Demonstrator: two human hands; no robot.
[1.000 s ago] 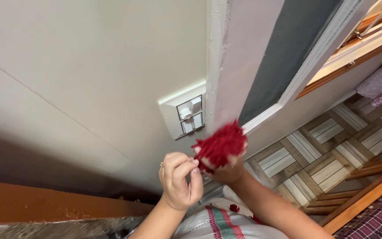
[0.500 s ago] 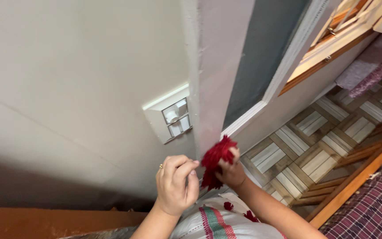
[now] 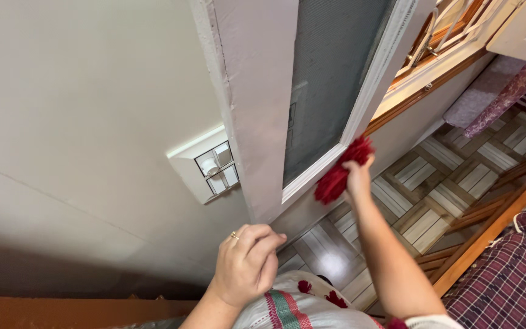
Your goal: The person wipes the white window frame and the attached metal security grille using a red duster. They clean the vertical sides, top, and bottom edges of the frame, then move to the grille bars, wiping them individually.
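Observation:
My right hand [image 3: 358, 176] grips a fluffy red duster cloth [image 3: 340, 171] and presses it against the lower white frame of a door panel with a grey mesh [image 3: 330, 79]. My left hand [image 3: 245, 265] hangs closer to me, near the cream wall, its fingers curled with the thumb against the fingertips and a ring on one finger. Nothing shows inside it.
A white switch plate [image 3: 205, 166] is fixed to the cream wall left of the door frame. Below lies a patterned tiled floor [image 3: 433, 195]. A wooden rail [image 3: 494, 228] and checked fabric [image 3: 518, 280] sit at the right. A brown ledge [image 3: 62, 311] runs along the bottom left.
My right hand has carried the red duster up and to the right, from the wall corner near the switch plate onto the door's lower frame. The left hand has barely moved.

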